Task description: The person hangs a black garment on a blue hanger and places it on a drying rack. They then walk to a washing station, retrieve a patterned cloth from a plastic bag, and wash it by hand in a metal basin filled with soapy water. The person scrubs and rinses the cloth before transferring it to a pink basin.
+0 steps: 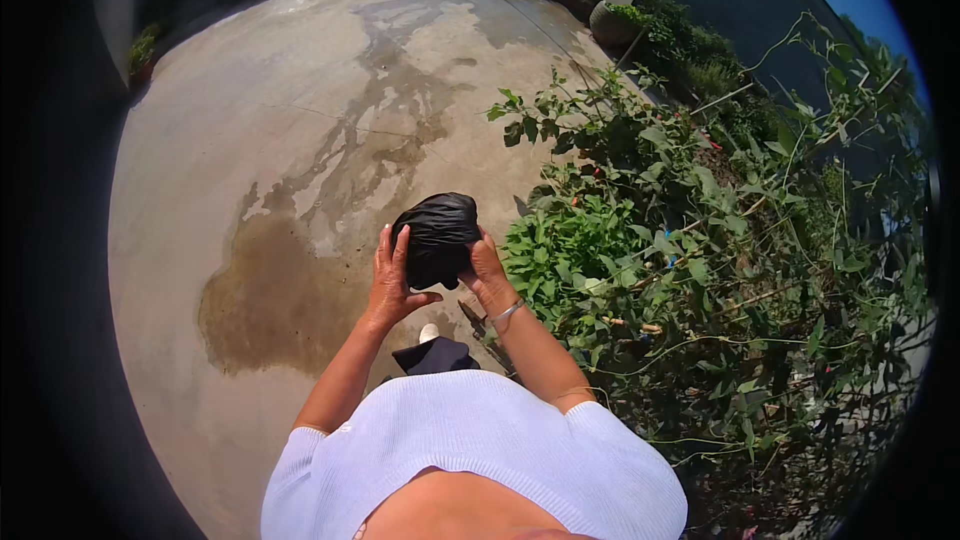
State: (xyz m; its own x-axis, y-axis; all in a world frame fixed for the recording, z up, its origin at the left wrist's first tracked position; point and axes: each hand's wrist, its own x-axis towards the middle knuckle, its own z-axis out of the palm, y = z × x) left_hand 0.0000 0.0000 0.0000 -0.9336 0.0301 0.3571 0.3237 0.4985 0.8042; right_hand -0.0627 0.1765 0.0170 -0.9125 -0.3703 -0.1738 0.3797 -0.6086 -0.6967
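Observation:
Between my two hands is a bundled black plastic bag (437, 235), rounded and wrinkled, held up in front of my body. My left hand (392, 283) supports its left side, with the fingers along the plastic and the thumb stretched out below it. On the other side my right hand (484, 265) grips the bag, its fingertips partly hidden behind the plastic. What the bag contains, if anything, cannot be seen.
Concrete paving (200, 190) with a dark wet patch (280, 300) spreads ahead and to the left. Dense leafy plants (690, 240) with vines and sticks crowd the right side. At the far right a rounded pot (612, 25) stands near a planted border.

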